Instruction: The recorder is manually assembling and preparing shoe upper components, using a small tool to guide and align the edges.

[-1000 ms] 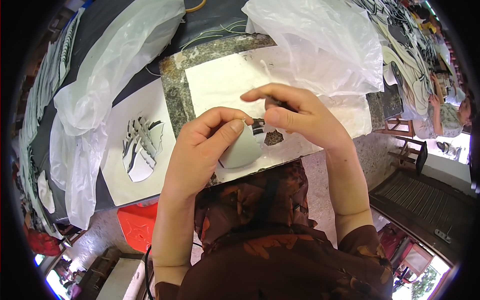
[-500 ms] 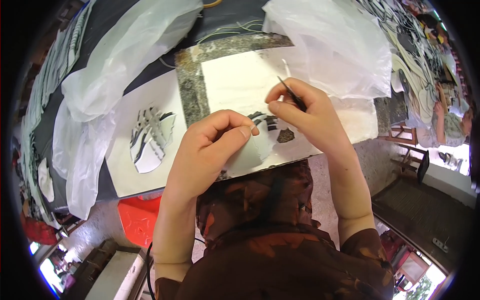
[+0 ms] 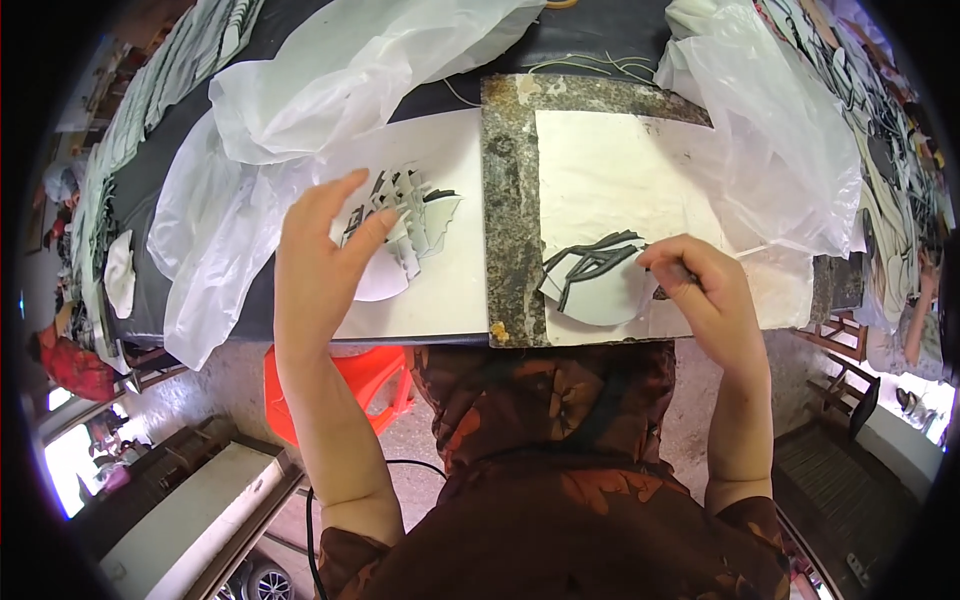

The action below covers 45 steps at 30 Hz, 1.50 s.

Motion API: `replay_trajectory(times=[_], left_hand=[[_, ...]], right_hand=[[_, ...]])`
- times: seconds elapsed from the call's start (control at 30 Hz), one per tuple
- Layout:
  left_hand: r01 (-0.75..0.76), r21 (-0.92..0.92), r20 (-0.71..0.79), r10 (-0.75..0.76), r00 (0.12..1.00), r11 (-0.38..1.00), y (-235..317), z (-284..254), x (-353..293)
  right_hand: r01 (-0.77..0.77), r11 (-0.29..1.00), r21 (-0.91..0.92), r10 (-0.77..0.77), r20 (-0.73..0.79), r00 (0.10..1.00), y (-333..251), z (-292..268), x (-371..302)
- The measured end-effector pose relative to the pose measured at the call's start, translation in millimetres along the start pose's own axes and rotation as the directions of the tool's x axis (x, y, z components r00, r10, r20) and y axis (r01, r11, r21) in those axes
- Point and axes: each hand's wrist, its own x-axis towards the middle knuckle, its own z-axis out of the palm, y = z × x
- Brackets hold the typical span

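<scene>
My left hand (image 3: 322, 250) is over a fanned stack of pale grey cut pieces with black strips (image 3: 432, 225), on the left white sheet (image 3: 450, 300). Its thumb and fingers are apart, and nothing shows between them. A similar pale piece (image 3: 605, 297) with several black strips along its upper side lies on the right, by the near edge of the mottled board (image 3: 510, 200). At that piece's right edge is my right hand (image 3: 712, 298), fingers curled and pinched together. Something dark shows among them, mostly hidden.
A white sheet (image 3: 620, 165) covers much of the board. Crumpled translucent plastic (image 3: 300, 105) lies at the left, more plastic (image 3: 770, 130) at the right. Stacked pale strips (image 3: 165, 95) line the far left. A red stool (image 3: 375, 385) stands below the table's front edge.
My left hand has let go of the pale piece and moved left to the stack. My right hand, earlier raised with a slim black pointed tool, is lower, beside the piece. The view has shifted.
</scene>
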Motion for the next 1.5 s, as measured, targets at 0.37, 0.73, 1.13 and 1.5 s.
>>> replay_trajectory(times=[0.37,0.73,1.13,1.5], left_hand=[[0.737,-0.621,0.78,0.119,0.614,0.265,108.2,54.6,-23.4],[0.706,-0.634,0.757,0.067,0.65,0.314,114.2,47.9,-38.9],[0.768,-0.622,0.781,0.055,0.622,0.151,104.9,54.3,-58.2],[0.376,-0.704,0.568,0.159,0.808,0.603,117.0,52.4,-51.3]], right_hand=[[0.486,0.799,-0.353,-0.383,0.325,0.865,-14.1,11.2,-20.0],[0.53,0.758,-0.381,-0.422,0.333,0.843,-4.4,14.8,-29.0],[0.131,0.983,0.125,-0.145,0.111,0.983,-5.5,12.8,-33.7],[0.041,0.994,0.098,-0.053,0.124,0.991,-12.7,13.7,-33.2]])
